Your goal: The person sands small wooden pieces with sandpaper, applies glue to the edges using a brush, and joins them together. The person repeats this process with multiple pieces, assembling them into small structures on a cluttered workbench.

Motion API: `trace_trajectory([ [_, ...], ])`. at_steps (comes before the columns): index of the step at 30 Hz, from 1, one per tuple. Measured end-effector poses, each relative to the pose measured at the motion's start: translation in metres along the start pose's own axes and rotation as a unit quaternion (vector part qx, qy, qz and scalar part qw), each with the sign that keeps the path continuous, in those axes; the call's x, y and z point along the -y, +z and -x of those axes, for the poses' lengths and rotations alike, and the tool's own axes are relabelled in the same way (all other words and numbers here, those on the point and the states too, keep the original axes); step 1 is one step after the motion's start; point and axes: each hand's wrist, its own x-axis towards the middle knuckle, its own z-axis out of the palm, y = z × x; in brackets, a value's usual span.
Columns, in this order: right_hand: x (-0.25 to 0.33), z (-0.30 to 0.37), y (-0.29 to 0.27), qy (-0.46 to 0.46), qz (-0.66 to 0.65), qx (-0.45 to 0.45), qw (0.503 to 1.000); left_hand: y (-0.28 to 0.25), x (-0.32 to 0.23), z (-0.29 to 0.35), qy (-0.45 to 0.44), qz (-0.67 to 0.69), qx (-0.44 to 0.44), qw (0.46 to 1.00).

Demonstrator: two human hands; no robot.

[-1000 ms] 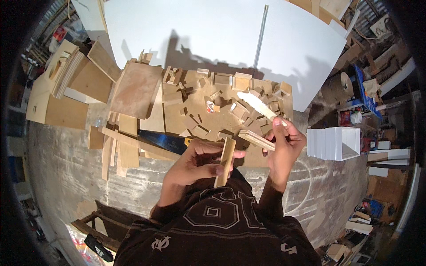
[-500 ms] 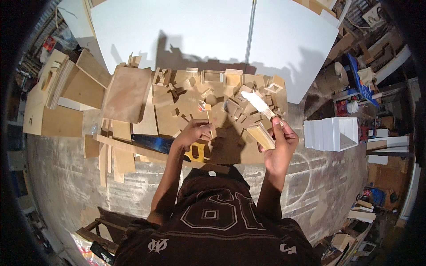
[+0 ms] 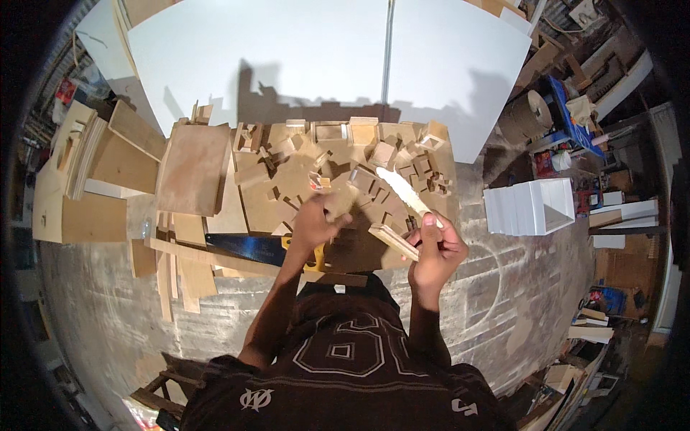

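Note:
My left hand (image 3: pixel 316 224) is closed around a small flat piece of wood (image 3: pixel 343 203), its outline a little smeared by motion. In my right hand (image 3: pixel 437 251) are two things. A thin stick (image 3: pixel 402 192), its far end coated in white paste that looks like glue, is pinched between thumb and fingers. Below the stick, the same hand holds a small layered wooden block (image 3: pixel 394 240), angled toward the left. Both hands are over the near part of the wooden work board (image 3: pixel 251 205), where many small cut wood pieces (image 3: pixel 384 153) lie scattered.
A handsaw (image 3: pixel 248 248) with a blue blade and yellow handle lies near the board's front left edge, by loose wood strips (image 3: pixel 183 266). A brown panel (image 3: pixel 190 169) lies at the left. White boxes (image 3: pixel 528 207) stand at the right; a large white sheet (image 3: pixel 316 50) is behind.
The piece in my left hand has turned from edge-on to showing its flat face. My right hand has come slightly left and lower, its block tilting more toward level. The whole view has shifted somewhat.

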Motion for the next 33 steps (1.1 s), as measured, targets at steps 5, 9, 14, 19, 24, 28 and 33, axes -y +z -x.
trace_trajectory([
  [5,-0.009,0.025,0.029,-0.164,0.018,-0.019,0.986,-0.039,-0.12,0.072,-0.051,0.547,0.011,0.836],
  [9,-0.021,0.034,0.035,-0.315,0.077,-0.031,0.945,-0.048,-0.145,0.075,0.005,0.537,-0.075,0.84],
  [14,0.0,0.026,0.03,-0.436,0.133,0.049,0.889,-0.064,-0.134,0.076,0.045,0.532,-0.119,0.837],
  [19,0.023,0.013,0.013,-0.562,0.152,0.102,0.807,-0.085,-0.132,0.067,0.008,0.684,-0.144,0.715],
  [24,0.039,0.01,-0.003,-0.571,0.22,0.257,0.747,-0.096,-0.153,0.069,0.015,0.669,-0.174,0.722],
  [28,0.059,0.015,-0.014,-0.556,0.239,0.313,0.732,-0.097,-0.154,0.075,0.013,0.637,-0.218,0.74],
  [33,0.068,0.01,-0.027,-0.563,0.236,0.296,0.735,-0.096,-0.158,0.074,0.037,0.617,-0.212,0.757],
])
